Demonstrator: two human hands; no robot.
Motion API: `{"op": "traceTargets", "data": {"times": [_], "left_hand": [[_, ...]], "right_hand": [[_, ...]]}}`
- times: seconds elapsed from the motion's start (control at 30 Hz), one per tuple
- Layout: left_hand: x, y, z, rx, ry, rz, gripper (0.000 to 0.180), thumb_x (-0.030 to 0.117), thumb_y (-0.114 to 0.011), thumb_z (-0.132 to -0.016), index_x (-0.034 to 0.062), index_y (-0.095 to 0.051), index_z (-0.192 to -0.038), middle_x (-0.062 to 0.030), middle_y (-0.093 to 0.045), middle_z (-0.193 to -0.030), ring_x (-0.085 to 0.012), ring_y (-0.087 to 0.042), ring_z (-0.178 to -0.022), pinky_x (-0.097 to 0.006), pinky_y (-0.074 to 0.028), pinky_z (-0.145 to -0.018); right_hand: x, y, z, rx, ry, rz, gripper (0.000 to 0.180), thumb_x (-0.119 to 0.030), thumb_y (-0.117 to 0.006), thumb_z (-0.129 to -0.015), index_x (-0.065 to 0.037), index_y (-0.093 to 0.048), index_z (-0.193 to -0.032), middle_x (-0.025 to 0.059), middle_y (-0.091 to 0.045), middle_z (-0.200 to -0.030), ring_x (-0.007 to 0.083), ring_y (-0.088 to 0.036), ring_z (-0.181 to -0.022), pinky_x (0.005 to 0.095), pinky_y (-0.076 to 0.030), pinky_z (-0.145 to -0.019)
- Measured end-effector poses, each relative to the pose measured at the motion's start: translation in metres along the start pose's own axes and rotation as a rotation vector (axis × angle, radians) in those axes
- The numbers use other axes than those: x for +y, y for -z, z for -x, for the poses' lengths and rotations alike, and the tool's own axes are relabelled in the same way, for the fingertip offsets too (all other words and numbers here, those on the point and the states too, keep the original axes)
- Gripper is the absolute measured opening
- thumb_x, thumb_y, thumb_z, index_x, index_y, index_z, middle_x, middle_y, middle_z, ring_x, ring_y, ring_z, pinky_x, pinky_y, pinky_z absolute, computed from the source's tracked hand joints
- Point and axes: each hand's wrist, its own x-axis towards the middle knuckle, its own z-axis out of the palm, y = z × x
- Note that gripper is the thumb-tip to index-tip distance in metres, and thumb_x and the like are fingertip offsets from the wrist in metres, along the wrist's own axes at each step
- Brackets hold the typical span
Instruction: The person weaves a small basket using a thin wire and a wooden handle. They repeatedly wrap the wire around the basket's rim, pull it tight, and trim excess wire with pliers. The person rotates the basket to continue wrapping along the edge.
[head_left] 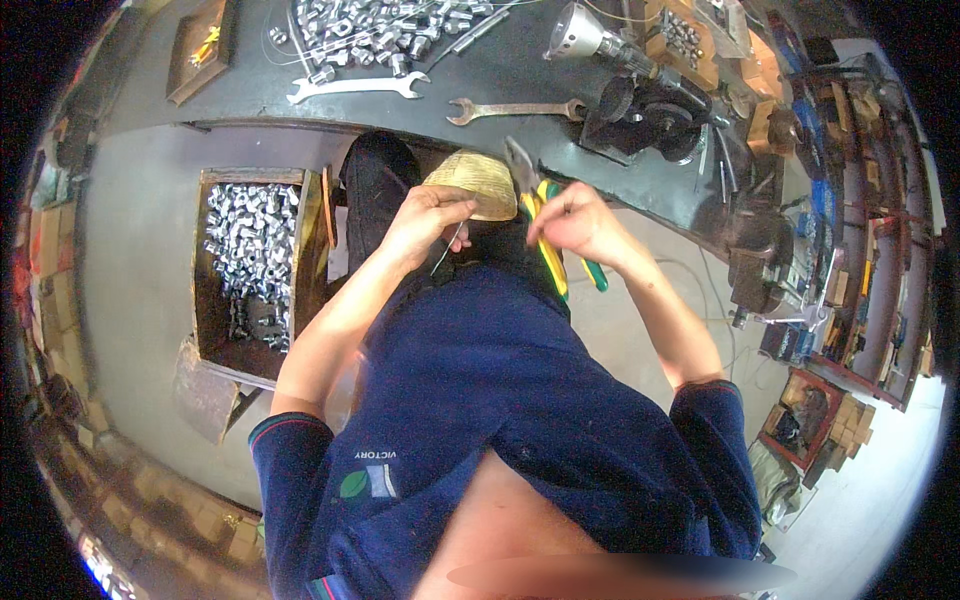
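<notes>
A dark work surface [560, 75] runs along the top, with two wrenches and a heap of shiny metal nuts [375, 30] lying within easy reach. On the floor to the left stands a wooden box [300, 250] full of the same shiny parts. The left hand [425, 222] pinches a thin wire [447, 250] that hangs down from its fingers. The right hand [580, 222] is closed around pliers with green and yellow handles [550, 235], with the metal tip pointing up near the surface edge, close to the wire.
</notes>
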Motion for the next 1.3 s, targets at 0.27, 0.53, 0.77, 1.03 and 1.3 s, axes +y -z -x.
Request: {"op": "traceTargets", "data": {"times": [0.27, 0.53, 0.77, 1.03, 1.3], "left_hand": [[-0.013, -0.002, -0.003, 0.075, -0.068, 0.088, 0.019, 0.009, -0.061, -0.084, -0.0050, -0.063, -0.096, -0.0044, -0.060, -0.066, -0.0096, -0.054, -0.049, -0.021, -0.042, -0.044], [-0.016, 0.001, -0.005, 0.075, -0.015, 0.186, 0.017, 0.006, -0.057, -0.083, -0.0063, -0.062, -0.094, -0.0054, -0.061, -0.067, -0.0096, -0.052, -0.047, -0.020, -0.039, -0.042], [-0.001, 0.001, -0.005, 0.002, -0.045, 0.094, 0.015, -0.002, -0.052, -0.075, -0.0063, -0.063, -0.085, -0.0030, -0.056, -0.057, -0.0092, -0.050, -0.044, -0.022, -0.043, -0.041], [0.005, 0.006, -0.005, -0.003, -0.017, -0.046, 0.013, 0.000, -0.055, -0.076, -0.0051, -0.063, -0.085, -0.0054, -0.058, -0.062, -0.0107, -0.052, -0.045, -0.022, -0.040, -0.041], [0.015, 0.001, -0.001, -0.004, -0.020, -0.280, 0.017, 0.003, -0.056, -0.080, -0.0060, -0.064, -0.091, -0.0075, -0.061, -0.066, -0.0118, -0.054, -0.046, -0.024, -0.042, -0.042]], "right_hand": [[-0.052, 0.019, -0.068, 0.468, -0.113, 0.907, 0.027, -0.034, -0.063, -0.059, -0.011, -0.070, -0.071, 0.0165, -0.067, -0.076, 0.0308, -0.067, -0.074, 0.0405, -0.053, -0.065], [-0.060, 0.000, -0.056, 0.652, 0.296, 1.192, 0.024, -0.023, -0.068, -0.056, -0.012, -0.069, -0.076, 0.0145, -0.055, -0.116, 0.0344, -0.051, -0.109, 0.0413, -0.047, -0.081], [-0.011, -0.045, -0.057, -0.123, 0.366, -0.372, 0.036, 0.000, -0.057, -0.064, -0.003, -0.069, -0.099, 0.0085, -0.064, -0.105, 0.0128, -0.060, -0.083, 0.0242, -0.045, -0.067], [-0.007, -0.037, -0.073, -0.177, 0.382, -0.357, 0.020, -0.002, -0.055, -0.063, 0.000, -0.068, -0.078, 0.0111, -0.066, -0.080, 0.0192, -0.063, -0.073, 0.0300, -0.050, -0.068], [0.007, -0.043, -0.068, -0.020, 0.306, -0.290, 0.019, -0.018, -0.059, -0.069, -0.001, -0.067, -0.072, 0.0049, -0.061, -0.067, 0.0125, -0.056, -0.065, 0.0265, -0.044, -0.061]]}}
